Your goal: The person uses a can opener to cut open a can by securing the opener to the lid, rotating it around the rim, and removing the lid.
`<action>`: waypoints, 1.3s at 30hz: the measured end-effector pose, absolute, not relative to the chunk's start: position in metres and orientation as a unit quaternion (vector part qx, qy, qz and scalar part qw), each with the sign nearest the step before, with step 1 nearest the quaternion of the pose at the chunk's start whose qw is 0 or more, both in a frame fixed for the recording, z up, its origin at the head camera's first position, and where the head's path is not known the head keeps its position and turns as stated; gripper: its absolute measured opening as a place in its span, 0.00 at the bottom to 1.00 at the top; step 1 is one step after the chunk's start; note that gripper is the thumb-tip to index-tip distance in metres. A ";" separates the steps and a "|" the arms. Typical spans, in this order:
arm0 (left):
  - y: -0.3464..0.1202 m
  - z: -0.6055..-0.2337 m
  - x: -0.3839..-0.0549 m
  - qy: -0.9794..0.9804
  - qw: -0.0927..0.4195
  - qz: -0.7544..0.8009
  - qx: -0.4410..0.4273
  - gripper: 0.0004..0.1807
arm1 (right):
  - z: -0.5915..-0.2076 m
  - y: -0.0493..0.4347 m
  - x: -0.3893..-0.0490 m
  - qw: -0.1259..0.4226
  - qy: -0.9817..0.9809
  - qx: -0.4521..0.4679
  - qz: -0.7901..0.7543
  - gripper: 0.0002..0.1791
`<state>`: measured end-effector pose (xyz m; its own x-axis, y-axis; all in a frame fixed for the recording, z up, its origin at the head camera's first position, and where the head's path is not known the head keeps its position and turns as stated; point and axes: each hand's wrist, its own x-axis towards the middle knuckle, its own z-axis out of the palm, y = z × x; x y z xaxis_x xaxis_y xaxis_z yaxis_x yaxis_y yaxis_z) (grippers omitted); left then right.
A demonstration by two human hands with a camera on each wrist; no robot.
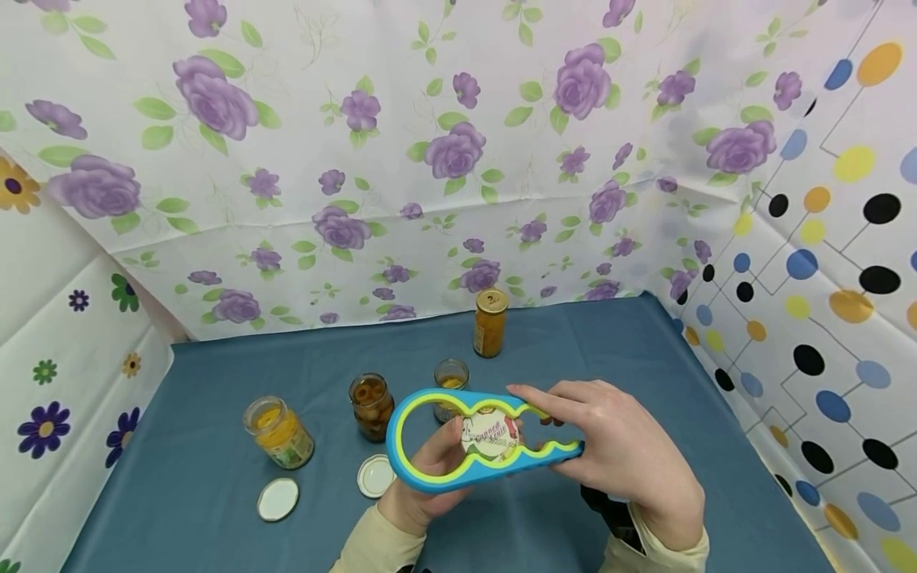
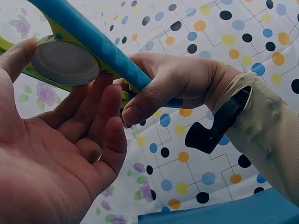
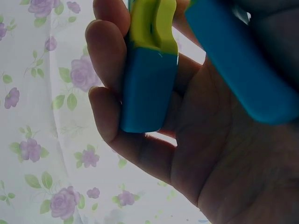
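A blue and lime-green jar opener [image 1: 423, 480] with scalloped inner edges is held up over the table. My right hand [image 1: 619, 438] grips its two handles at the narrow end; the fingers wrap one handle [image 3: 148, 88] in the right wrist view. A round jar lid [image 1: 490, 434] printed "Canned Fruit" sits between the opener's arms, its pale underside showing in the left wrist view. Reaching up from below, my left hand [image 2: 51, 154] pinches the lid between thumb and fingertips. Just behind the opener stands a lidless glass jar [image 1: 451, 372], partly hidden.
On the blue tablecloth [image 1: 215, 446] stand an open jar of orange contents [image 1: 281, 434] and an open jar of brown contents [image 1: 372, 407]. Two loose lids lie near them, one white [image 1: 278, 500], one pale [image 1: 376, 476]. A gold-lidded jar [image 1: 490, 325] stands at the back by the floral curtain.
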<state>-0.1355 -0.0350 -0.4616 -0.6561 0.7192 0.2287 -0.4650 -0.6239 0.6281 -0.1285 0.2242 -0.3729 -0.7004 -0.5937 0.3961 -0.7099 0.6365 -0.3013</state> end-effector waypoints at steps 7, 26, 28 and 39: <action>-0.035 -0.462 -0.137 0.274 0.335 0.866 0.250 0.27 | -0.373 0.225 -0.129 0.126 -0.895 0.364 0.223 0.52; -0.037 -0.462 -0.138 0.294 0.335 0.858 0.254 0.26 | -0.373 0.225 -0.128 0.121 -0.893 0.369 0.229 0.52; -0.037 -0.462 -0.138 0.294 0.335 0.858 0.253 0.25 | -0.373 0.225 -0.128 0.122 -0.892 0.369 0.230 0.52; -0.035 -0.461 -0.141 0.323 0.306 0.854 0.271 0.23 | -0.373 0.225 -0.129 0.132 -0.895 0.366 0.220 0.52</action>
